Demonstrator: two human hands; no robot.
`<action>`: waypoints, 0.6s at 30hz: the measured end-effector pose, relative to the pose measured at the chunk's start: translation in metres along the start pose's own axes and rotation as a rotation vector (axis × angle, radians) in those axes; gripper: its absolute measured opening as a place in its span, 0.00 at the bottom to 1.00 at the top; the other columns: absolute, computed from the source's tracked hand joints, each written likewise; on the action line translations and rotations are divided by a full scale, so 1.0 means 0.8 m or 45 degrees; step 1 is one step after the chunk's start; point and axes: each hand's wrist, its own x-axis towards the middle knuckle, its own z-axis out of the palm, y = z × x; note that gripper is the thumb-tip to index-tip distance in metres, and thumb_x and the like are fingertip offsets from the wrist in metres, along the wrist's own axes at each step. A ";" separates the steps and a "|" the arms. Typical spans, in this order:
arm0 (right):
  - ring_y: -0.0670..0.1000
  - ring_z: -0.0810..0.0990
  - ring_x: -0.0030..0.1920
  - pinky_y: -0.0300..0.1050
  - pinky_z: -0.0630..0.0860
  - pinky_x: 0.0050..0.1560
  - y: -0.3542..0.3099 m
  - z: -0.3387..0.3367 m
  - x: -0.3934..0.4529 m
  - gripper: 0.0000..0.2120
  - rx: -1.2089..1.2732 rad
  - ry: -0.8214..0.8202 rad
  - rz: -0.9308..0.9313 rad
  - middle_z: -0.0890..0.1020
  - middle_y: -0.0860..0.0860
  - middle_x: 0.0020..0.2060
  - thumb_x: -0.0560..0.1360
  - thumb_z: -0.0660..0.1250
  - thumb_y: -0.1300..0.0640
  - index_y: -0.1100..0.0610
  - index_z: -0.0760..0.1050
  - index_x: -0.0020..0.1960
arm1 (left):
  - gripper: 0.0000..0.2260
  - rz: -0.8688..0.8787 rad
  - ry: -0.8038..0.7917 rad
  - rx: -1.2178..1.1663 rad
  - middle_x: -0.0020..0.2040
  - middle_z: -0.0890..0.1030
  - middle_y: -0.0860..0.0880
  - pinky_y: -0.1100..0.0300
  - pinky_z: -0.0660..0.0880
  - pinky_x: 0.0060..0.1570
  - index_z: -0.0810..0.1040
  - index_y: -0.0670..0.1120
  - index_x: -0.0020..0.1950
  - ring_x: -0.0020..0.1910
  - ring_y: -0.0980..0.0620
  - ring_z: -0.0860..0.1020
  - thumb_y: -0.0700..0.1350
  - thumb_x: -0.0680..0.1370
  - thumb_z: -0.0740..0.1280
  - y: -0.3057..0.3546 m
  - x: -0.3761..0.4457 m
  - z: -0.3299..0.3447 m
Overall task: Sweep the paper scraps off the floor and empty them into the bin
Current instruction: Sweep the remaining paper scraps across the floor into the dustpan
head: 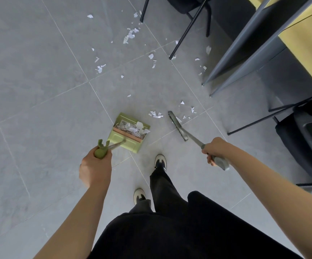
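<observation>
The left hand (95,168) was clenched round the green grip of the dustpan (128,132), which sat on the grey tiled floor (39,90) just ahead of the forward shoe (160,161). Scraps lay heaped inside the pan. The right hand (214,151) grasped the grey handle of the broom (177,126), whose head rested on the floor at three o'clock from the pan, apart from it. A small cluster of paper scraps (156,114) lay between pan and broom head, toward twelve o'clock. Further scraps were scattered across the tiles toward twelve o'clock, reaching the black chair legs (187,32). A yellow surface (305,38) stood at two o'clock.
</observation>
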 end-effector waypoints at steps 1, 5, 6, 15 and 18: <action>0.57 0.73 0.30 0.47 0.69 0.36 -0.006 -0.011 0.007 0.03 0.046 -0.003 0.019 0.74 0.57 0.24 0.74 0.61 0.67 0.66 0.71 0.47 | 0.09 0.000 0.007 0.004 0.29 0.74 0.50 0.57 0.71 0.34 0.76 0.50 0.37 0.32 0.46 0.73 0.51 0.75 0.69 0.009 0.002 0.004; 0.52 0.68 0.26 0.42 0.64 0.32 -0.029 -0.063 0.037 0.04 0.264 -0.008 0.135 0.70 0.55 0.26 0.74 0.58 0.70 0.63 0.67 0.42 | 0.07 -0.021 0.027 0.015 0.31 0.75 0.49 0.55 0.73 0.37 0.77 0.50 0.39 0.34 0.43 0.75 0.51 0.75 0.69 0.047 0.009 0.021; 0.51 0.67 0.26 0.41 0.63 0.31 -0.031 -0.073 0.045 0.06 0.342 -0.006 0.157 0.69 0.55 0.28 0.74 0.58 0.70 0.62 0.66 0.41 | 0.07 -0.029 0.036 0.013 0.31 0.75 0.49 0.55 0.73 0.37 0.77 0.51 0.39 0.34 0.43 0.75 0.51 0.75 0.69 0.054 0.009 0.023; 0.48 0.65 0.19 0.33 0.65 0.22 -0.051 -0.141 0.114 0.10 0.713 0.076 0.203 0.65 0.54 0.33 0.77 0.55 0.71 0.61 0.65 0.40 | 0.07 -0.143 0.081 -0.049 0.30 0.72 0.50 0.56 0.70 0.35 0.77 0.50 0.39 0.30 0.48 0.70 0.51 0.74 0.70 0.097 0.018 0.054; 0.47 0.63 0.14 0.34 0.68 0.21 -0.061 -0.156 0.137 0.10 0.734 0.112 0.226 0.64 0.54 0.33 0.77 0.55 0.72 0.60 0.64 0.40 | 0.07 -0.161 0.087 -0.061 0.30 0.73 0.49 0.55 0.72 0.35 0.77 0.50 0.39 0.31 0.47 0.70 0.51 0.73 0.70 0.106 0.021 0.062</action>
